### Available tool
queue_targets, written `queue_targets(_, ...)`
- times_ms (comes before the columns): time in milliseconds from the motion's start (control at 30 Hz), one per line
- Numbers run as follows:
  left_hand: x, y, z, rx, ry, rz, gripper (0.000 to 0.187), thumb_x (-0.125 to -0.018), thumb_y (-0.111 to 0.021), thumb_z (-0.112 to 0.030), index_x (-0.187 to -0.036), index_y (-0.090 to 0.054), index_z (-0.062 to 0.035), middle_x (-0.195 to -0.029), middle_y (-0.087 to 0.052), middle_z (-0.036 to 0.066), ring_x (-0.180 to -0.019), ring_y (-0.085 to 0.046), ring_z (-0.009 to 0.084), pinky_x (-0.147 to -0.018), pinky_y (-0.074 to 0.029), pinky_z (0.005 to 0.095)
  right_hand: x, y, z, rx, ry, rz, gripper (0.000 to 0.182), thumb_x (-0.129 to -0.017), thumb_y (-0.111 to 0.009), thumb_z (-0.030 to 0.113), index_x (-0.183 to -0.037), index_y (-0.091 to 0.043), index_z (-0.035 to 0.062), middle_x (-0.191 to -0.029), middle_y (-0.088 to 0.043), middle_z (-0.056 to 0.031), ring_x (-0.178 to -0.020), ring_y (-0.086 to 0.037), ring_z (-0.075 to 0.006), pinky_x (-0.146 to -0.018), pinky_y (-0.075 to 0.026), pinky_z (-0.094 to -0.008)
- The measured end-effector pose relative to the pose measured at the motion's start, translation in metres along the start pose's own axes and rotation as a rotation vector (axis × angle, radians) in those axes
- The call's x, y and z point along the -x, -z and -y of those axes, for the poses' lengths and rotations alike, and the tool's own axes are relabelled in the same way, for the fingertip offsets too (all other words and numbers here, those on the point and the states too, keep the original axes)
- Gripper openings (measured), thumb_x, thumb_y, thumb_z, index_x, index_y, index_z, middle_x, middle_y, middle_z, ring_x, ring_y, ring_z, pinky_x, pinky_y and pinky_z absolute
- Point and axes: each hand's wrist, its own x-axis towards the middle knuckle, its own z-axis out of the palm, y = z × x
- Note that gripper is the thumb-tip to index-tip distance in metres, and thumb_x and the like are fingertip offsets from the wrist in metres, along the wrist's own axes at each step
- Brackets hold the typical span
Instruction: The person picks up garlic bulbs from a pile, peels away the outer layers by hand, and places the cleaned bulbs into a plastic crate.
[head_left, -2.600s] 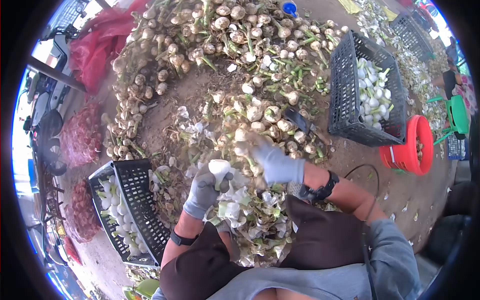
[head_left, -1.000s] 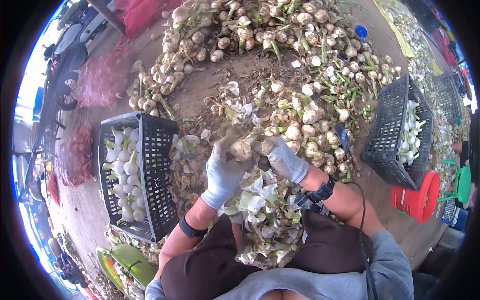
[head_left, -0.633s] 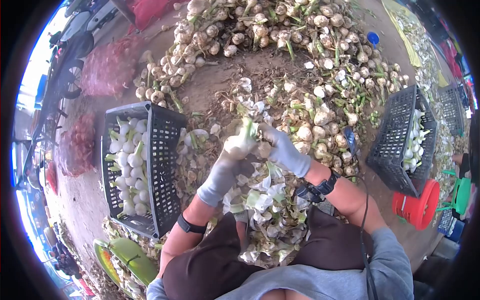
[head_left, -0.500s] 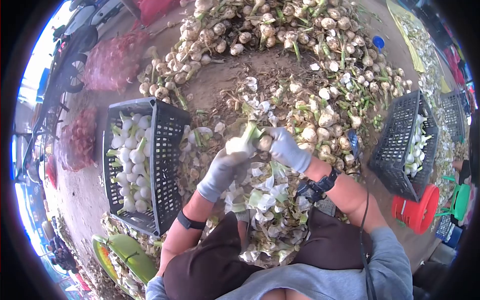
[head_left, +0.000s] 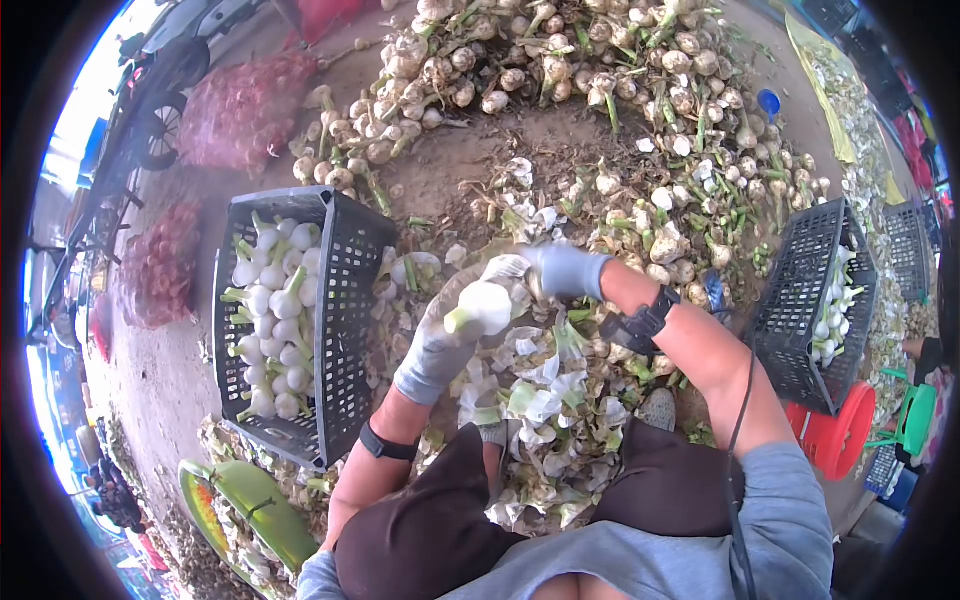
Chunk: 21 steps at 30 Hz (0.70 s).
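Both my hands wear grey gloves. My left hand [head_left: 438,345] holds a peeled white garlic bulb [head_left: 486,304] with a short green stem, just above a heap of peelings [head_left: 545,400] between my knees. My right hand [head_left: 568,270] is closed on a strip of pale skin pulled off the bulb. A black crate [head_left: 345,330] to my left holds several peeled white bulbs [head_left: 270,330]. Unpeeled garlic bulbs [head_left: 560,70] are piled in an arc on the ground in front.
A second black crate [head_left: 805,300] with peeled bulbs stands at the right, beside a red bucket [head_left: 850,435]. Red mesh sacks [head_left: 235,100] lie at the upper left near a parked scooter. Bare dirt shows in the middle of the pile.
An unpeeled bulb taken into both hands has been stripped; it now shows clean white. My right hand has pulled the skin away up and to the right. My view shifted left.
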Motion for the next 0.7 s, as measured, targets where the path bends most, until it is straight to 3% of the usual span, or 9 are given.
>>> queue_targets(67,-0.002,0.0,-0.008,-0.07,0.034,0.042,0.087,-0.069,-0.08,-0.024,-0.141,-0.037,-0.0044,-0.121,-0.057,0.009,-0.109,-0.058,0.0193,-0.095,-0.047,0.032,0.004,-0.017,-0.002,0.151,0.013,0.155,0.035,-0.086,-0.061,0.011,-0.119,-0.059,0.0008,-0.102,-0.067,-0.0202,-0.087,-0.066,-0.0261,-0.075,-0.053,-0.0332)
queue_targets(133,-0.005,0.007,-0.01,-0.213,0.024,0.028,0.088,-0.07,-0.08,-0.027,-0.142,-0.035,-0.0038,-0.122,-0.056,0.009,-0.11,-0.056,0.0181,-0.095,-0.046,0.0313,-0.003,-0.045,-0.021,-0.733,0.306,0.067,0.033,-0.088,-0.066,0.015,-0.116,-0.06,-0.0005,-0.107,-0.067,-0.0132,-0.09,-0.065,-0.0178,-0.075,-0.054,-0.0288)
queue_targets(167,-0.007,0.009,-0.011,-0.358,0.017,0.019,0.09,-0.07,-0.081,-0.029,-0.142,-0.034,-0.0031,-0.123,-0.055,0.008,-0.111,-0.054,0.017,-0.095,-0.045,0.0307,0.004,-0.043,-0.006,-0.733,0.305,0.077,0.033,-0.088,-0.066,0.015,-0.116,-0.06,-0.0005,-0.107,-0.067,-0.0132,-0.09,-0.065,-0.0178,-0.075,-0.054,-0.0288)
queue_targets(233,-0.01,0.006,-0.006,-0.426,-0.076,0.083,0.09,-0.073,-0.08,-0.036,-0.142,-0.033,-0.0006,-0.122,-0.053,0.008,-0.113,-0.051,0.0152,-0.095,-0.044,0.03,0.022,-0.032,0.027,-1.408,0.213,-0.081,0.028,-0.087,-0.067,0.01,-0.113,-0.061,0.0006,-0.108,-0.066,-0.0064,-0.092,-0.063,-0.0123,-0.078,-0.054,-0.0262)
queue_targets(300,-0.01,0.017,0.012,-0.556,-0.255,-0.184,0.097,-0.076,-0.078,-0.04,-0.146,-0.022,-0.0024,-0.124,-0.052,0.009,-0.106,-0.057,0.0167,-0.088,-0.049,0.0285,0.025,-0.03,0.036,-1.237,0.204,-0.194,0.023,-0.088,-0.063,0.003,-0.111,-0.062,0.0025,-0.108,-0.065,-0.0064,-0.094,-0.062,-0.0107,-0.083,-0.053,-0.0251)
queue_targets(367,-0.006,0.047,0.007,-0.748,-0.212,-0.223,0.075,-0.087,-0.065,-0.041,-0.142,-0.032,-0.0037,-0.116,-0.057,0.011,-0.095,-0.06,0.0146,-0.072,-0.051,0.0246,0.02,-0.039,0.037,-1.213,0.522,-0.364,0.02,-0.089,-0.062,0.002,-0.11,-0.062,0.002,-0.107,-0.065,-0.0052,-0.097,-0.061,-0.0105,-0.086,-0.051,-0.0257)
queue_targets(433,-0.003,0.055,-0.011,0.087,0.33,0.113,0.06,-0.092,-0.055,-0.045,-0.136,-0.043,-0.0053,-0.108,-0.062,0.013,-0.085,-0.063,0.0137,-0.058,-0.048,0.0219,0.029,-0.032,0.044,-1.13,0.509,-0.356,0.015,-0.091,-0.057,0.001,-0.106,-0.062,0.0015,-0.105,-0.065,-0.005,-0.099,-0.06,-0.0102,-0.089,-0.05,-0.0272)
queue_targets(567,-0.001,0.011,0.0,0.28,0.102,-0.021,0.066,-0.092,-0.05,-0.047,-0.135,-0.042,0.0025,-0.114,-0.061,0.019,-0.086,-0.063,0.0226,-0.068,-0.05,0.0332,0.031,-0.015,0.045,-1.311,0.622,-0.383,0.015,-0.097,-0.053,0.013,-0.101,-0.059,0.0007,-0.097,-0.064,-0.0073,-0.091,-0.061,-0.0124,-0.087,-0.052,-0.0296)
queue_targets(700,0.002,0.005,-0.001,0.219,0.003,-0.062,0.064,-0.086,-0.059,-0.028,-0.139,-0.038,0.0003,-0.12,-0.058,0.021,-0.107,-0.06,0.0306,-0.091,-0.05,0.0385,0.029,0.015,-0.008,-2.279,0.617,-0.189,0.019,-0.099,-0.05,0.015,-0.099,-0.056,-0.0028,-0.088,-0.064,-0.01,-0.075,-0.063,-0.0174,-0.078,-0.056,-0.0305)
